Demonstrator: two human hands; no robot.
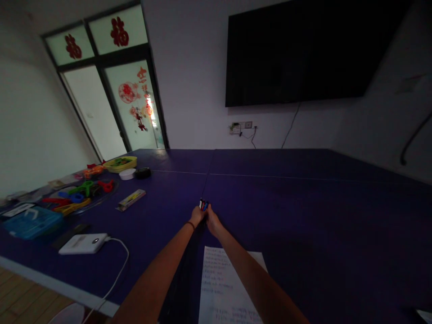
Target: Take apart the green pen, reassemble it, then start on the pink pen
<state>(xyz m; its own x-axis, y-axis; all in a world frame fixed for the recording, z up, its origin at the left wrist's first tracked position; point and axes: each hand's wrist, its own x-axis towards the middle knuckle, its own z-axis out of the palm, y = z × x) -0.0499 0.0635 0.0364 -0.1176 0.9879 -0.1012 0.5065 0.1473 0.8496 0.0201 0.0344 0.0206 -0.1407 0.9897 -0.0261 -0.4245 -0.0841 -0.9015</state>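
Both arms reach forward over the purple table, and the hands meet near its middle. My left hand (pixel 196 216) and my right hand (pixel 212 219) are closed around a small bundle of pens (pixel 204 205), seen end-on with white, red, blue and dark parts. They are small and dim in view, so their exact number does not show. Beneath my right forearm lies a sheet of paper (pixel 216 288) with handwritten lines, partly covered by the arm. A dark band circles the left wrist.
On the left stand a blue case (pixel 33 221), a tray of coloured clamps (pixel 87 188), a yellow basket (pixel 120 164), a roll of white tape (pixel 127 174) and a long narrow box (pixel 131 200). A white power bank (pixel 83 243) trails its cable over the table's front edge.
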